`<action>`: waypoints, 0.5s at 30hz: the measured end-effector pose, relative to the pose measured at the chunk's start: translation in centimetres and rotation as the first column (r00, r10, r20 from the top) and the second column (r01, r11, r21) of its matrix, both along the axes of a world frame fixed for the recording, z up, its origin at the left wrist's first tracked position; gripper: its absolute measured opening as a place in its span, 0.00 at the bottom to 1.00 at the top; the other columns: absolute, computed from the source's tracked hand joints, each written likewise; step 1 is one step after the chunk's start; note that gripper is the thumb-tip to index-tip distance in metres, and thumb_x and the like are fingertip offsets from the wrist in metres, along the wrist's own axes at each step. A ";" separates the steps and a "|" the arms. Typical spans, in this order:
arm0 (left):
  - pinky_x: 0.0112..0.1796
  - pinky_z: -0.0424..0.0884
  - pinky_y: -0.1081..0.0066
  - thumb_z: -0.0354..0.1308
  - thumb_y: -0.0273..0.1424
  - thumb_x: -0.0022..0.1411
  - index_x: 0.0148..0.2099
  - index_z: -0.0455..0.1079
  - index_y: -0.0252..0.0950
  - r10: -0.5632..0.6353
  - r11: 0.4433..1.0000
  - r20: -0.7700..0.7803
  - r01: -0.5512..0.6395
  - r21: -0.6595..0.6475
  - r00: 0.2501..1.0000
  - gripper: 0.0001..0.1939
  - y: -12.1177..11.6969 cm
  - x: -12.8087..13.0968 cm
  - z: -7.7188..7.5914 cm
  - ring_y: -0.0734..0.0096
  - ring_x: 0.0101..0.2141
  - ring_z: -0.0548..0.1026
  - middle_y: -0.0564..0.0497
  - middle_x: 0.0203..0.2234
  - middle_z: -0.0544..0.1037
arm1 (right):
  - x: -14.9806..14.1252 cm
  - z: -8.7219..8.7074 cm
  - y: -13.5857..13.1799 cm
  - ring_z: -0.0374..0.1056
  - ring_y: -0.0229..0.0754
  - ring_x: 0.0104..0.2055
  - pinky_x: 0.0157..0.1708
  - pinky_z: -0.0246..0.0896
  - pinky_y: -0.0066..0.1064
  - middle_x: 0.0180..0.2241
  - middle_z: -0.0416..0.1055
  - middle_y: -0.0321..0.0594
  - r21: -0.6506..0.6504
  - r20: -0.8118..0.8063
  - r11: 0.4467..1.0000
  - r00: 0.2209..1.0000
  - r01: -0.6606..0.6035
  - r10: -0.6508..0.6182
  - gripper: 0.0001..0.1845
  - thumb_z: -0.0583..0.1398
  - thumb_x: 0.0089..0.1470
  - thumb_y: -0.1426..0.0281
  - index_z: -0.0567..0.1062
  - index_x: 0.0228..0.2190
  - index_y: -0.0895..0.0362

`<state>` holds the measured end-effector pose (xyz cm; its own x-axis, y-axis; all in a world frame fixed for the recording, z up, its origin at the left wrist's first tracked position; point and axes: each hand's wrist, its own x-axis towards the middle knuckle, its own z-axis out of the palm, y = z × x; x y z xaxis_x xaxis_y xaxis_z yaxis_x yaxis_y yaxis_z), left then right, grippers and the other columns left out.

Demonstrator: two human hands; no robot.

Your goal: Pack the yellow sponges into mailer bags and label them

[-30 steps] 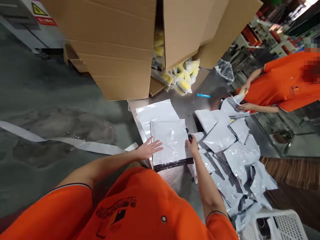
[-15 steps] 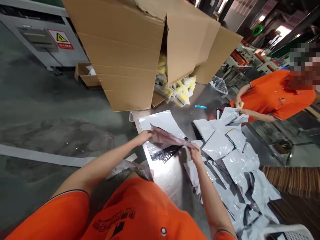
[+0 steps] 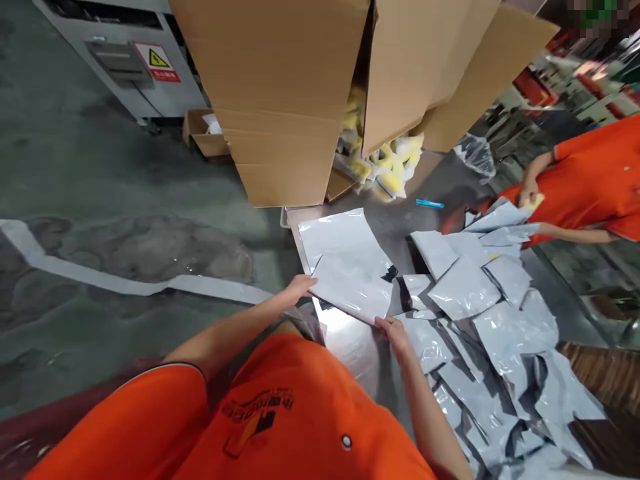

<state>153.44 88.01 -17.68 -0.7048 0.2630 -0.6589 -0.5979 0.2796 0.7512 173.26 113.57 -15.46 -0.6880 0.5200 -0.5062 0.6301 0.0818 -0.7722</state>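
Observation:
Between my two hands is a light grey plastic mailing bag (image 3: 353, 291), its near edge pinched at both ends. My left hand (image 3: 301, 287) is closed on the left corner, and my right hand (image 3: 393, 330) grips the right corner. Beneath and behind it, another flat mailing bag (image 3: 345, 233) lies on the metal table (image 3: 350, 343). Just right of my right hand spreads a heap of filled mailing bags (image 3: 465, 290), overlapping one another.
A tall cardboard box (image 3: 290, 100) stands at the table's far side, with yellow wrapped pieces (image 3: 393, 170) spilling from its opening. A blue pen-like tool (image 3: 430, 203) lies beyond the heap. At right, a co-worker in an orange shirt (image 3: 590, 180) handles bags. A grey machine cabinet (image 3: 130, 67) stands far left.
The bag in my hands has turned from nearly edge-on to lying flatter, its pale face now showing. My hands have come lower. The whole view has shifted, and the co-worker appears farther right.

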 end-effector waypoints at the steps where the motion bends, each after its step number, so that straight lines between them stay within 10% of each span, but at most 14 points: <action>1: 0.30 0.77 0.67 0.69 0.41 0.50 0.30 0.72 0.32 0.005 1.000 0.003 -0.005 -0.026 1.000 0.16 -0.2 0.8 -0.7 0.62 0.29 0.79 0.49 0.23 0.78 | 0.4 -0.6 -0.3 0.54 0.38 0.20 0.20 0.49 0.30 0.12 0.55 0.30 -0.001 0.033 1.000 0.999 0.013 -0.013 0.25 0.64 0.42 0.46 0.65 0.15 0.53; 6: 0.35 0.78 0.61 0.62 0.36 0.57 0.33 0.74 0.31 -0.004 0.994 -0.093 -0.007 -0.112 0.996 0.11 0.0 1.3 -1.0 0.57 0.33 0.80 0.46 0.27 0.79 | -1.9 -1.2 0.7 0.58 0.40 0.26 0.25 0.54 0.30 0.16 0.57 0.31 0.117 0.065 0.988 0.992 0.097 -0.105 0.23 0.61 0.42 0.47 0.62 0.16 0.51; 9: 0.53 0.72 0.54 0.62 0.33 0.59 0.49 0.75 0.33 0.002 0.983 -0.308 -0.058 -0.173 0.951 0.16 0.2 1.7 0.3 0.50 0.52 0.75 0.40 0.47 0.79 | -3.7 -1.6 0.8 0.54 0.39 0.24 0.25 0.53 0.30 0.15 0.51 0.30 0.194 0.101 0.974 0.985 0.118 -0.139 0.25 0.61 0.41 0.50 0.54 0.14 0.50; 12: 0.66 0.51 0.50 0.59 0.34 0.65 0.65 0.66 0.41 -0.319 0.932 -0.697 0.081 -0.352 0.642 0.26 1.0 3.0 0.8 0.50 0.68 0.56 0.43 0.66 0.64 | -4.1 -2.3 0.5 0.54 0.38 0.24 0.25 0.53 0.30 0.15 0.52 0.29 0.212 0.134 0.974 0.985 0.075 -0.105 0.25 0.61 0.42 0.52 0.53 0.15 0.50; 15: 0.67 0.39 0.43 0.55 0.40 0.69 0.68 0.63 0.45 -0.687 0.727 -0.686 0.251 -0.640 0.242 0.27 2.3 4.0 -0.2 0.49 0.69 0.53 0.45 0.69 0.60 | -3.4 -2.2 0.6 0.58 0.41 0.25 0.27 0.56 0.32 0.16 0.58 0.32 0.269 0.193 0.963 0.980 -0.006 -0.048 0.22 0.60 0.45 0.52 0.58 0.16 0.51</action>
